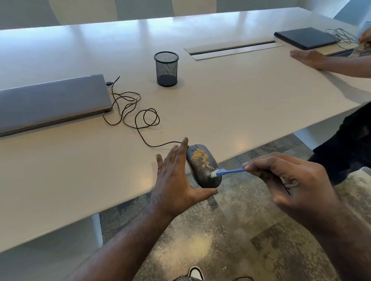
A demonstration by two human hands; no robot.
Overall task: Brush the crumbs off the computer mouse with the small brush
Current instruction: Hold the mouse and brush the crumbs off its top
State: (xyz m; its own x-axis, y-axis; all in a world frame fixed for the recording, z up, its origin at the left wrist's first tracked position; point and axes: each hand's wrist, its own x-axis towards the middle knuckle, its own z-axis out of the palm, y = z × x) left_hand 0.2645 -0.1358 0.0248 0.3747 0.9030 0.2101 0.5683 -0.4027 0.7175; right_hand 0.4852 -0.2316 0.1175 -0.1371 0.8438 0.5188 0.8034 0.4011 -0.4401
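A black wired computer mouse (200,173) sits at the near edge of the white table (232,107), with tan crumbs (201,159) strewn over its top. My left hand (176,180) grips the mouse, fingers along its left side and thumb under its rear end. My right hand (291,181) pinches the handle of a small blue brush (227,171). The brush's white bristles touch the mouse's right rear flank, just below the crumb patch.
The mouse cable (135,113) loops back to a closed grey laptop (47,103) at the left. A black mesh pen cup (166,68) stands mid-table. Another person's hands (310,57) rest at the right beside a dark laptop (306,37). Patterned carpet lies below the edge.
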